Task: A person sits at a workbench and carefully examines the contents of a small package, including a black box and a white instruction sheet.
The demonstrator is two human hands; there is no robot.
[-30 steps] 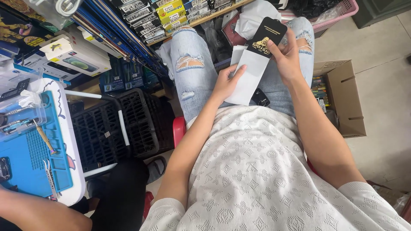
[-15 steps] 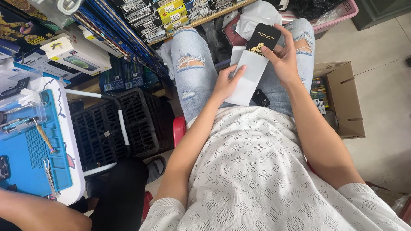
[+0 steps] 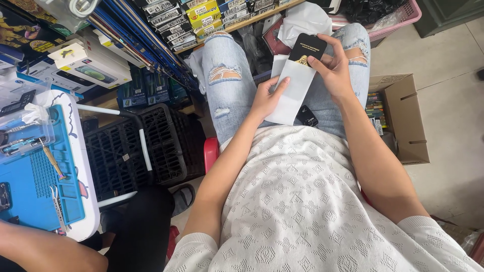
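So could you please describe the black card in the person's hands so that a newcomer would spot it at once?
Start at the lap in ripped pale jeans at the top middle of the view. Above it, the left hand steadies a white sleeve while the right hand grips the black card sticking out of its top. It is the only black, gold-printed piece there, larger than the small black item lying on the lap.

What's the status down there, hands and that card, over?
Left hand holds white sleeve. Right hand pinches black card, partly in the sleeve. Small black object on lap below; nothing blocking.
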